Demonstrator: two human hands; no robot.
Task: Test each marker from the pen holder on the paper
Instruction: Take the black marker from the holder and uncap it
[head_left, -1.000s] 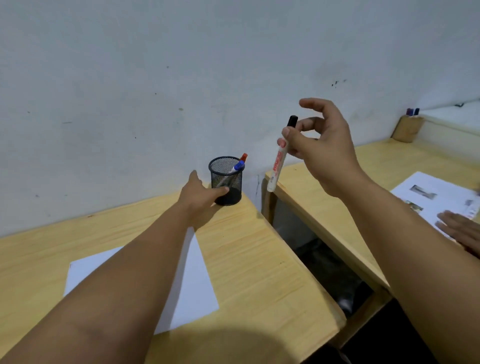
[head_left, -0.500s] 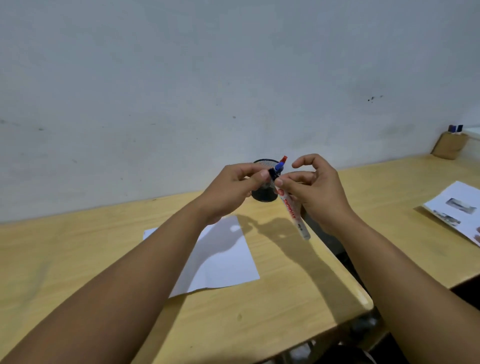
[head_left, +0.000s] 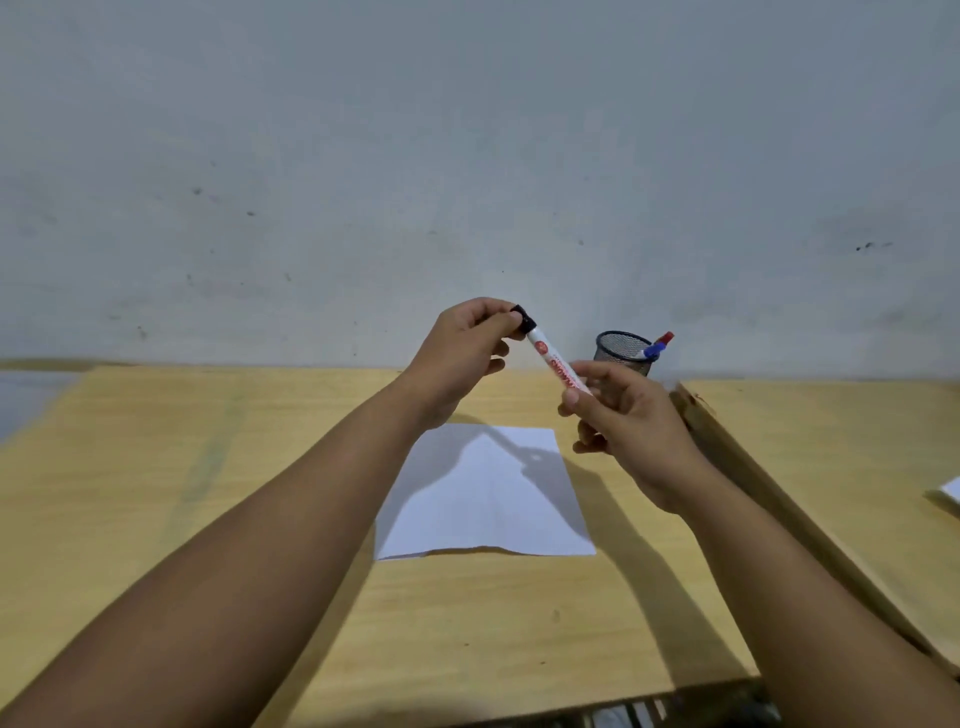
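A white marker (head_left: 555, 362) with red lettering and a black cap (head_left: 523, 318) is held slanted in the air above the white paper (head_left: 485, 493). My left hand (head_left: 462, 353) pinches the black cap at the upper end. My right hand (head_left: 621, 415) grips the barrel's lower end. The black mesh pen holder (head_left: 621, 352) stands at the back of the wooden desk (head_left: 208, 467), near the wall, with a blue-capped marker (head_left: 655, 349) and a red-capped one leaning out of it.
A second wooden desk (head_left: 841, 467) adjoins on the right with a gap between the two. A white sheet's corner (head_left: 953, 491) shows at its right edge. The grey wall rises right behind the desks.
The view has swung so the paper now lies centred below my hands. My left hand left the holder, took the marker's cap, and both hands now hold the marker higher and further apart.
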